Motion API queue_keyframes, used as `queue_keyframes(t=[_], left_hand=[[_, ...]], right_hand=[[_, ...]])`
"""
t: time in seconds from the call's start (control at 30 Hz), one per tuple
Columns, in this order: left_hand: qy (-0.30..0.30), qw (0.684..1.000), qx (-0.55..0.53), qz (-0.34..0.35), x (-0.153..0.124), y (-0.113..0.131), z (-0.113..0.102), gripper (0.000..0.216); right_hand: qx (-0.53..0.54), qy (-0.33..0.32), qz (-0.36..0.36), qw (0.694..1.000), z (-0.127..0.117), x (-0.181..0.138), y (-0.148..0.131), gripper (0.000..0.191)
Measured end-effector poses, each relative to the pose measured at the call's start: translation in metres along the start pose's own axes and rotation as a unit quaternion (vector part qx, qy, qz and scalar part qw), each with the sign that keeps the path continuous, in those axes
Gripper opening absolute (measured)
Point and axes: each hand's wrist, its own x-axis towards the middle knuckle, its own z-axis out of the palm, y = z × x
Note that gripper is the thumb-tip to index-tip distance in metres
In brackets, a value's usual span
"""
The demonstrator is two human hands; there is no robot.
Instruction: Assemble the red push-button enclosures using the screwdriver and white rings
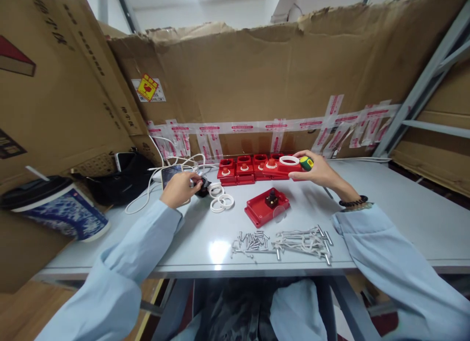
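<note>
My right hand [316,170] is closed around a red plastic housing [284,171] with a white ring [289,160] on top. It also keeps a screwdriver with a yellow-green handle [306,163] against the palm, its shaft showing below the hand. To the left, my left hand [180,188] pinches at a small black part [203,187], which the fingers partly cover. Loose white rings [222,202] lie just right of it. Between the hands rests a red cover [261,210] with a black switch block [271,198] on it and a clear disc [279,214] at its edge.
Several red button boxes [245,169] line the back. Screws [256,240] and tied metal pins [303,242] lie near the front edge. A phone [171,172], white cables [147,196], a black bag [128,184] and a lidded cup [62,211] occupy the left; cardboard [238,81] stands behind.
</note>
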Motion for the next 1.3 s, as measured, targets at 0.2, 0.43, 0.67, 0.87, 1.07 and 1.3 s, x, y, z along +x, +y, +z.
queue_keyframes(t=[0.2,0.43,0.67,0.87,1.07,1.3], left_hand=[[0.08,0.995,-0.038,0.044,0.007,0.019,0.009,0.029],[-0.038,0.915,-0.169,0.364,-0.014,0.153,-0.007,0.02],[-0.087,0.927,0.036,0.364,0.001,0.209,0.031,0.035],[-0.063,0.944,-0.07,0.318,0.002,0.202,0.037,0.012],[0.002,0.917,-0.315,0.246,0.004,0.166,-0.001,0.014],[-0.1,0.977,-0.183,0.052,0.003,0.037,-0.02,0.027]], right_hand=[[-0.003,0.001,-0.003,1.0,0.0,0.002,0.004,0.058],[-0.019,0.004,-0.01,1.0,0.001,0.002,0.003,0.057],[-0.027,0.011,-0.027,0.999,0.0,0.003,0.005,0.058],[-0.037,0.009,-0.028,0.999,-0.001,0.001,0.002,0.059],[-0.041,0.009,-0.018,0.999,-0.001,0.0,-0.001,0.058],[-0.037,0.007,-0.016,0.999,-0.001,0.001,0.002,0.059]])
